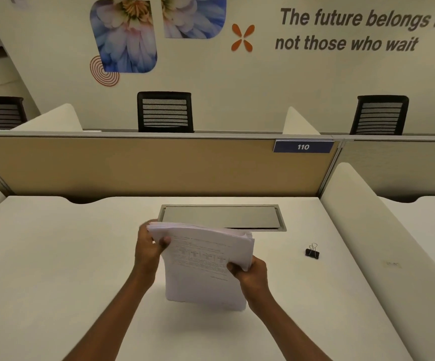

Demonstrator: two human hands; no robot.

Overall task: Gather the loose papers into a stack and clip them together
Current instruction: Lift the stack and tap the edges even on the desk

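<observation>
Left hand (150, 247) and right hand (250, 273) clamp the paper stack (206, 267) upright on the desk (55, 269), likely squaring edges; binder clip (312, 251) lies well right of the right hand.

Above and to the right of the hands, a blue plate (303, 146) on the partition (133, 165) reads "110"; on the wall (263, 82) beyond, lettering (362, 31) reads "The future belongs to" (cut off), "not those who wait"; the print on the held papers (206, 259) is too small to read.

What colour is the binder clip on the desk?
Black, with silver wire handles; the binder clip shows in the head view.
</observation>
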